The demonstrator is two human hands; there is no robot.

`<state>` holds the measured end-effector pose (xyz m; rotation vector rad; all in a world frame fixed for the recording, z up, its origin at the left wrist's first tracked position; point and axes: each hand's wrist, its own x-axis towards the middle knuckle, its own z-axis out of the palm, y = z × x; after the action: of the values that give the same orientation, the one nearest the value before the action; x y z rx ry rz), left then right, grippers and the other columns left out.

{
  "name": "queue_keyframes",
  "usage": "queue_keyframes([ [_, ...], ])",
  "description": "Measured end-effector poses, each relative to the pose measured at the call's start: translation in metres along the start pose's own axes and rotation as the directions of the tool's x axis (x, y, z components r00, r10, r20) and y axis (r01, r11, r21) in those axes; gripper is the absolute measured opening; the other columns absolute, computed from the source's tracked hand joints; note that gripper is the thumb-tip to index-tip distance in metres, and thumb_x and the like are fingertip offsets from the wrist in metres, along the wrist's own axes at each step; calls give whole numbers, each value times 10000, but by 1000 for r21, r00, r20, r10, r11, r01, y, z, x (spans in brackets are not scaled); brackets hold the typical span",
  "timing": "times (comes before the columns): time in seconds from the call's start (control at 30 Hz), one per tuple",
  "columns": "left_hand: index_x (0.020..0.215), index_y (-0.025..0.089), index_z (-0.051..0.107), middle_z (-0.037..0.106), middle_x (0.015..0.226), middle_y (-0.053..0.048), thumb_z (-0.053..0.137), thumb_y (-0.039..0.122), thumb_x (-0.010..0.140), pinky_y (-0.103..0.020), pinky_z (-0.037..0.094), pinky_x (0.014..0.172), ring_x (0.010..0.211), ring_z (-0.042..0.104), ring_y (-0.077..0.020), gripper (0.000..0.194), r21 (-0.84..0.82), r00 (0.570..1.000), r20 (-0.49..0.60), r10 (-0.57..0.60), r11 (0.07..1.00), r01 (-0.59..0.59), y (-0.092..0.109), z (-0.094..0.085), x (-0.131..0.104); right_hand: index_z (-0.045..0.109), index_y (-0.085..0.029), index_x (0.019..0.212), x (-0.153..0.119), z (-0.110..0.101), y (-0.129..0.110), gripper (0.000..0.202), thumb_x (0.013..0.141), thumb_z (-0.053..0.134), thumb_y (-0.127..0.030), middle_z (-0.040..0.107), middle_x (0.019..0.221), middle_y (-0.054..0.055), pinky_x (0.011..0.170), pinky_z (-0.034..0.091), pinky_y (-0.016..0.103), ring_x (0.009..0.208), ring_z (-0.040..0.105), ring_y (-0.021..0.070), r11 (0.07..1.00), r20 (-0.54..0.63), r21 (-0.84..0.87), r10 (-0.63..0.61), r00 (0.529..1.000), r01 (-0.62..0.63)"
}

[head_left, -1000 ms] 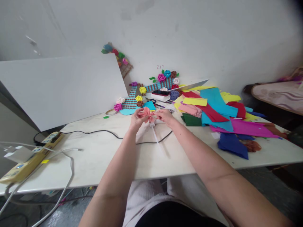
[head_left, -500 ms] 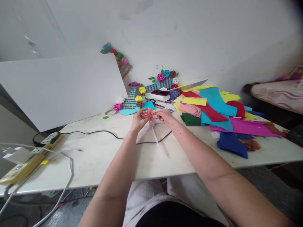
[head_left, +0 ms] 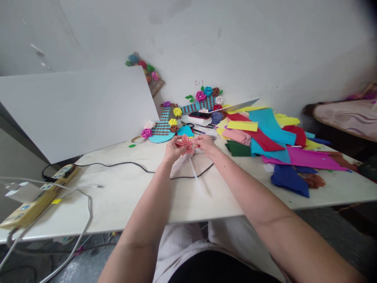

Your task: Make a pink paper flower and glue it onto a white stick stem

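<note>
A coral-pink paper flower (head_left: 186, 144) with pointed petals is held between my two hands above the table. My left hand (head_left: 172, 149) pinches the petals on its left side. The fingers of my right hand (head_left: 205, 143) are closed on the flower's right edge. Just below the flower, a translucent white glue stick (head_left: 193, 171) slants toward me; what its upper end joins is hidden behind the flower. Behind my hands stands a blue guitar-shaped craft (head_left: 161, 131) trimmed with brown strips and paper flowers.
Folded coloured crepe paper (head_left: 265, 133) is heaped on the right. A phone (head_left: 200, 115) lies on a white box at the back. The yellow power strip (head_left: 38, 198), a black cable (head_left: 129, 163) and white cables occupy the left. A white board (head_left: 82, 110) leans at the wall.
The flower has turned in my fingers, so its petals face me more and look more spread. Both hands stay in nearly the same place.
</note>
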<state>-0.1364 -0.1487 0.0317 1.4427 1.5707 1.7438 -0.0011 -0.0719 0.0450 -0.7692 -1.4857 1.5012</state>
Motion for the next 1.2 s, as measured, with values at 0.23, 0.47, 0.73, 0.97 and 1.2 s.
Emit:
queue_keyframes([
  [0.23, 927, 144, 622, 640, 647, 4, 727, 230, 536, -251, 462, 563, 564, 594, -143, 413, -82, 998, -8, -55, 995, 54, 5, -2, -2, 580, -150, 523, 1, -1, 2, 118, 540, 681, -208, 487, 422, -59, 432, 262, 205, 409, 346, 41, 999, 36, -23, -25, 999, 26],
  [0.47, 985, 145, 635, 672, 700, -16, 740, 239, 553, -259, 495, 625, 635, 631, -159, 455, -70, 1000, 8, -10, 997, 10, -1, -2, 0, 593, -158, 548, -1, -6, 0, 151, 598, 658, -285, 504, 423, -43, 365, 175, 209, 342, 306, 40, 995, 136, -72, 73, 988, -64],
  [0.73, 981, 148, 636, 680, 701, -18, 728, 225, 564, -238, 478, 574, 599, 627, -151, 433, -31, 999, -37, -27, 999, 26, -6, -1, 2, 614, -159, 495, 7, -4, 8, 155, 633, 598, -229, 528, 440, -34, 519, 363, 228, 476, 465, 91, 940, 86, -272, -187, 979, 204],
  [0.97, 904, 156, 655, 681, 680, -8, 711, 185, 545, -249, 484, 587, 636, 642, -173, 365, 56, 997, -66, -49, 997, 53, -6, 0, 5, 710, -191, 633, 4, -1, 6, 176, 738, 578, -242, 684, 624, 30, 582, 362, 258, 618, 579, 159, 584, 120, -728, -409, 905, 360],
  [1.2, 875, 160, 647, 652, 654, 6, 696, 169, 532, -252, 467, 576, 610, 619, -165, 347, 27, 994, -81, -77, 996, 79, -7, -1, 6, 735, -225, 722, -3, 0, 8, 219, 815, 537, -235, 729, 792, 32, 657, 379, 262, 735, 615, 167, 337, 322, -777, -514, 795, 532],
])
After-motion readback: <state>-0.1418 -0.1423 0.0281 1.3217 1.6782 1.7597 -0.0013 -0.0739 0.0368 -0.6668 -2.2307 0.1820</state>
